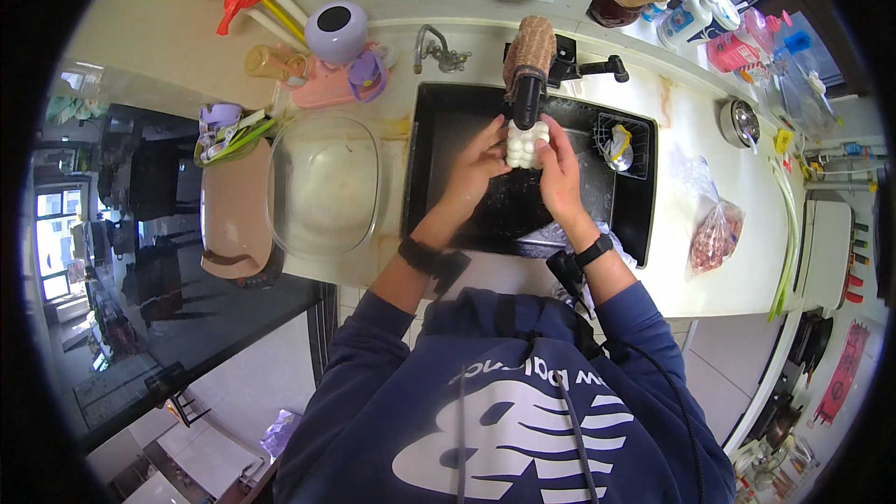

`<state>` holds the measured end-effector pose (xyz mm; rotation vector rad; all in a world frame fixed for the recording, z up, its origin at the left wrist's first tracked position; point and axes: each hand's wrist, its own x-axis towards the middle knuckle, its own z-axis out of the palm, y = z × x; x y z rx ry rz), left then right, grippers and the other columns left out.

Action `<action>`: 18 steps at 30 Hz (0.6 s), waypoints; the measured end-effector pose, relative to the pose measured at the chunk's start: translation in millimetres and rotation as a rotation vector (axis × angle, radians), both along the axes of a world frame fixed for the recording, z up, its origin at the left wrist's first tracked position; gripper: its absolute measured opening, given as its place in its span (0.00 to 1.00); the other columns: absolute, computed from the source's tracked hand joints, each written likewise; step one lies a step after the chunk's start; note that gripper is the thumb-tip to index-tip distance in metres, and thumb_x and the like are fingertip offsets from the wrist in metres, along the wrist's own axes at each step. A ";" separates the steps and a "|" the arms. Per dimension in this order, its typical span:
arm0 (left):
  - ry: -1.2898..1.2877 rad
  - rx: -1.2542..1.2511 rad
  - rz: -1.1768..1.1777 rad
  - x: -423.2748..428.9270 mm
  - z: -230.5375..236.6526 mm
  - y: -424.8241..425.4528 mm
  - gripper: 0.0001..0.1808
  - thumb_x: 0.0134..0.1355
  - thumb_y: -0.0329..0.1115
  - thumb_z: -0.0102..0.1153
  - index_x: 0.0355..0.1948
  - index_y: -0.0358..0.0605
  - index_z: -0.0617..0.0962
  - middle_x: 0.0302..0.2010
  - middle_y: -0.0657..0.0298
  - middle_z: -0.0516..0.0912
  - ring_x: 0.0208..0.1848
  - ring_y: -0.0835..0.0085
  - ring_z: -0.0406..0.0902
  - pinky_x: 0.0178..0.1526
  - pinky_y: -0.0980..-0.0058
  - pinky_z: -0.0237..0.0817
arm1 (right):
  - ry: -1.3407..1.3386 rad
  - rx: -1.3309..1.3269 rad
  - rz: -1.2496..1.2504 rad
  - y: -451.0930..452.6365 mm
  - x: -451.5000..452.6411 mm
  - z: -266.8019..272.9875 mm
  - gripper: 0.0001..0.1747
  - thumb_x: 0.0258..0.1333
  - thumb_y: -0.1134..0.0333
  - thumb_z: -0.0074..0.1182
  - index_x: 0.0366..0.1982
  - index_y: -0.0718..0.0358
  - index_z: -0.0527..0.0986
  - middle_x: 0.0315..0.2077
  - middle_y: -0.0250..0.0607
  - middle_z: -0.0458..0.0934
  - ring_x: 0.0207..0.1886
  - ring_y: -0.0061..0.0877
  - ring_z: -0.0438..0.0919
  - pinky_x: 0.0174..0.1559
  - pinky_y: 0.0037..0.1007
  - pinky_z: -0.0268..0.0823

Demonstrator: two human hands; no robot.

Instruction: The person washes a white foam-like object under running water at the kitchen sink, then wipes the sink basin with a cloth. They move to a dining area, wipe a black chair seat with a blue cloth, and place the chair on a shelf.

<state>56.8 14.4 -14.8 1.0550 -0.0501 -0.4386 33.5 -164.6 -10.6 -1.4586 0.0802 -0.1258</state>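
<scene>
Both of my hands hold a white, knobbly block [525, 145] of rounded lumps, just below the black faucet spout [526, 101] and over the black sink [469, 213]. My left hand [479, 171] touches its left side with the fingertips. On the right side, my right hand [560, 168] grips it with thumb and fingers. A brown textured cloth [530, 49] is wrapped round the upper part of the faucet. What the block is made of cannot be told.
A wire basket [602, 154] hangs in the sink's right corner. Left of the sink lies a clear oval lid or dish [378, 185]. A plastic bag of meat [715, 241] and green onions [784, 245] rest on the right counter. A small metal tap [448, 56] stands behind the sink.
</scene>
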 end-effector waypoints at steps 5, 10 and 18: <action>-0.163 0.267 -0.105 -6.7 9.1 7.2 0.51 0.65 0.19 0.69 0.86 0.40 0.58 0.75 0.55 0.74 0.70 0.67 0.79 0.64 0.68 0.77 | 0.201 0.102 0.012 9.6 5.8 10.2 0.27 0.83 0.63 0.41 0.70 0.72 0.75 0.59 0.43 0.85 0.60 0.26 0.81 0.66 0.28 0.70; -0.249 0.433 -0.031 -4.3 18.3 3.6 0.50 0.68 0.28 0.75 0.85 0.37 0.60 0.70 0.54 0.80 0.69 0.67 0.80 0.63 0.64 0.81 | 0.374 0.162 -0.017 16.3 20.5 23.9 0.26 0.84 0.59 0.46 0.65 0.71 0.81 0.51 0.40 0.88 0.52 0.23 0.84 0.57 0.28 0.74; 0.135 0.137 -0.119 7.6 23.0 13.5 0.32 0.77 0.37 0.65 0.78 0.40 0.71 0.68 0.58 0.83 0.68 0.67 0.82 0.63 0.63 0.81 | 0.314 -0.111 -0.012 -44.4 50.4 51.2 0.22 0.79 0.52 0.60 0.46 0.64 0.90 0.41 0.34 0.92 0.42 0.20 0.85 0.50 0.25 0.73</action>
